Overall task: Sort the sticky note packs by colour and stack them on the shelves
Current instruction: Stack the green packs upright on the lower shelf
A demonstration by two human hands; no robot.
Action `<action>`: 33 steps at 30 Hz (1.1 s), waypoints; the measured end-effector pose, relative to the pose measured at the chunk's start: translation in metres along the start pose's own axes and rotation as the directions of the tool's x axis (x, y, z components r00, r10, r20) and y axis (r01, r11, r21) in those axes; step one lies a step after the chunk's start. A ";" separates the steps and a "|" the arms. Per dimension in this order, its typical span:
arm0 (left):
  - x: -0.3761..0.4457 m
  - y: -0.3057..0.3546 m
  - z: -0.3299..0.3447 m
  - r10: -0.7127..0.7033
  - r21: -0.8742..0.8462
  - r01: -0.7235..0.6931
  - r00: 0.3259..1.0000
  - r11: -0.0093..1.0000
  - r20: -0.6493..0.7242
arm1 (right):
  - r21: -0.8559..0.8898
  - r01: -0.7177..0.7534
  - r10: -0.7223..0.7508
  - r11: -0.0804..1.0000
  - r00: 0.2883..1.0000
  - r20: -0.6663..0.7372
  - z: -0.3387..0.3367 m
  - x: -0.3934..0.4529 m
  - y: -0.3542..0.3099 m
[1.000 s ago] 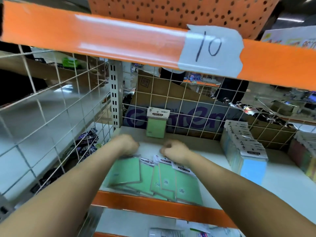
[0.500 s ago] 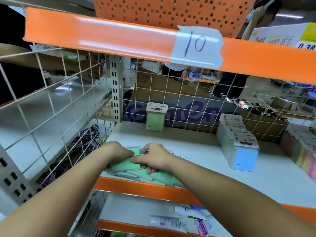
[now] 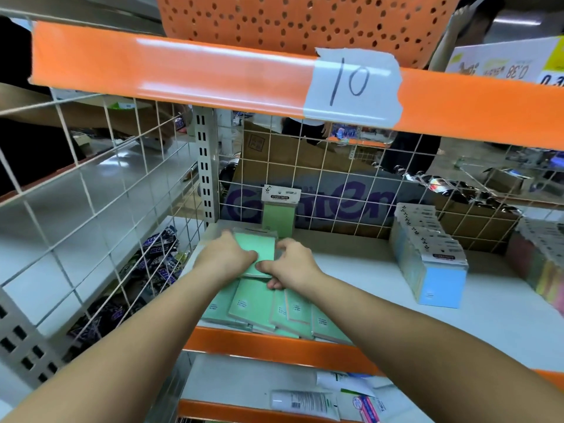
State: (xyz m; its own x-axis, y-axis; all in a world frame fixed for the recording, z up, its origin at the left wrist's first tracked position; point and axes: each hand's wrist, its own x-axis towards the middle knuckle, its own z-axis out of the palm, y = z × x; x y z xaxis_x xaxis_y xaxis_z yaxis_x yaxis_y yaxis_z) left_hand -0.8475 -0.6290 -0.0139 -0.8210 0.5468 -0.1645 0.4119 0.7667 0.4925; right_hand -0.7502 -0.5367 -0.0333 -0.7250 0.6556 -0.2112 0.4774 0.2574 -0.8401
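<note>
Overhead, the orange shelf beam (image 3: 213, 77) spans the top of the frame, with a white taped label reading "10" (image 3: 351, 83) right of centre. Below it, the white shelf board (image 3: 366, 270) fills the middle, backed by a white wire grid (image 3: 335, 178). At right centre stands a row of light blue sticky note packs (image 3: 427, 254), and beside it, at the far right edge, a multicoloured row (image 3: 537, 264). At lower centre lie loose green sticky note packs (image 3: 256, 309), fanned along the shelf's front edge. One green pack (image 3: 279, 212) leans upright against the grid at centre. The left hand (image 3: 225, 254) and right hand (image 3: 293, 264) meet over a green pack (image 3: 259, 248), fingers curled at its edges, apparently gripping it, though blur hides the fingertips.
</note>
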 end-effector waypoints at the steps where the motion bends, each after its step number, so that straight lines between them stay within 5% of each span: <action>1: 0.005 0.002 0.005 0.024 -0.034 -0.024 1.000 0.999 0.003 | -0.003 -0.002 0.001 1.000 1.000 -0.031 -0.003 0.003 0.002; 10: 0.047 0.018 0.037 0.112 -0.239 -0.097 0.992 0.966 0.051 | -0.153 -0.048 0.015 0.987 0.978 -0.210 -0.014 0.045 0.020; 21: 0.078 0.032 0.056 0.227 -0.209 -0.198 0.966 0.958 0.125 | -0.159 -0.032 0.005 0.987 0.986 -0.168 -0.008 0.078 0.042; 33: 0.110 0.020 0.074 0.134 -0.325 -0.058 0.967 0.944 0.216 | -0.223 -0.186 0.177 0.957 0.982 -0.063 -0.006 0.096 0.038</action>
State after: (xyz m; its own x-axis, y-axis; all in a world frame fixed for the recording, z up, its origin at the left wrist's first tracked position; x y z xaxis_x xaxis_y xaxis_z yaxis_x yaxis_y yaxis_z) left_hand -0.8999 -0.5283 -0.0853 -0.6538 0.7039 -0.2776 0.3081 0.5828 0.7520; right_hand -0.7989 -0.4601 -0.0826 -0.5964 0.7343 -0.3242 0.7028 0.2826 -0.6528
